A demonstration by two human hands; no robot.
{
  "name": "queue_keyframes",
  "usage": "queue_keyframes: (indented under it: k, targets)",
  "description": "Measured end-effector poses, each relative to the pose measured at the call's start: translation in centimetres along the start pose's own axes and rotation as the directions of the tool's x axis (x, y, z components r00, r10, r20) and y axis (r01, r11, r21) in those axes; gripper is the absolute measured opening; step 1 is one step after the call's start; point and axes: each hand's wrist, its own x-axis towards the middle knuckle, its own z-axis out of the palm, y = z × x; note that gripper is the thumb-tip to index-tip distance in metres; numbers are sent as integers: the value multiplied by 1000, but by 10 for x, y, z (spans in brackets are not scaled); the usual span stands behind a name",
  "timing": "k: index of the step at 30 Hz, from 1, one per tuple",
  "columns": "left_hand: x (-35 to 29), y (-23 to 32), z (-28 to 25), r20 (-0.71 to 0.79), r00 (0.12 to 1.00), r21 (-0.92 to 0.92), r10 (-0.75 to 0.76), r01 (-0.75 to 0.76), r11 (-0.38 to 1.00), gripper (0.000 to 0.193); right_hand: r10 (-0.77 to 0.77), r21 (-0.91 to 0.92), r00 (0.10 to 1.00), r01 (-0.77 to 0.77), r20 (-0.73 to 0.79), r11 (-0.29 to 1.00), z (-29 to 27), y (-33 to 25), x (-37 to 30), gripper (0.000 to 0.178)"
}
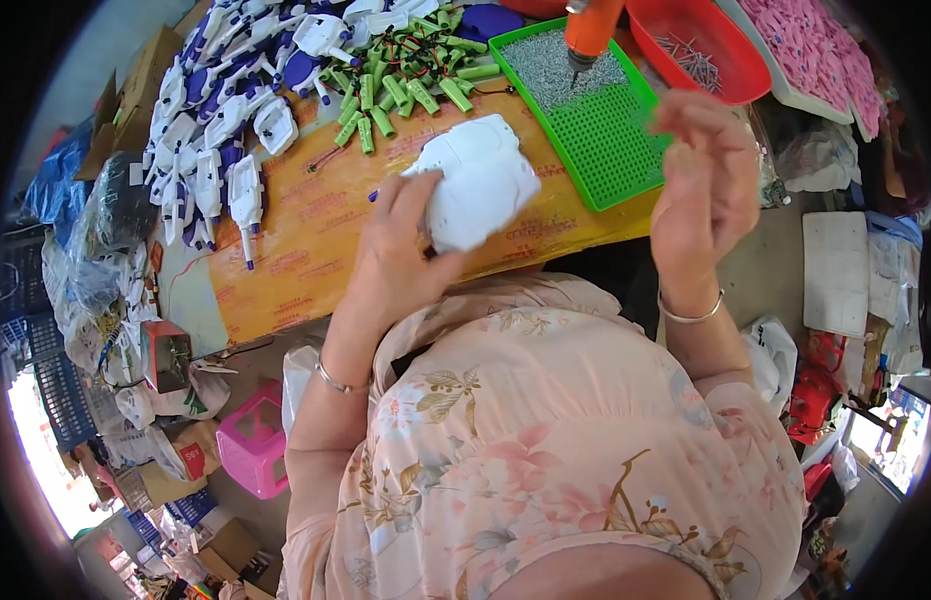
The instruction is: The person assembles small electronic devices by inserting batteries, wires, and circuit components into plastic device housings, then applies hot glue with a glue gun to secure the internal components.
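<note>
My left hand (398,240) grips a white plastic housing (481,180), tilted above the table's front edge, thumb at the near side and fingers over the left side. To the right, my right hand (708,185) is raised by the edge of a green tray (614,160). Its fingers are bent and smeared by motion, so whether anything small is between them does not show. Small silvery screws (556,68) cover the tray's far part; its near part is a grid of holes. An orange electric screwdriver (592,30) points its bit down over the screws.
White and purple housings (221,120) are heaped at the left, beside green battery packs (386,95) with wires. A red bowl (751,75) of metal pins and a container of pink parts (816,50) stand far right. A pink stool (254,445) is below the table (286,275).
</note>
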Motion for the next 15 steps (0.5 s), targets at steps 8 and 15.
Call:
queue_keyframes:
  k: [8, 15]
  targets:
    - [47, -36, 27, 5, 1000, 218, 5, -6, 976, 73, 441, -34, 856, -449, 270, 893, 23, -10, -55, 1]
    - [29, -35, 7, 54, 983, -141, -178, 184, 973, 71, 440, 15, 820, -478, 367, 878, 33, 7, -68, 3]
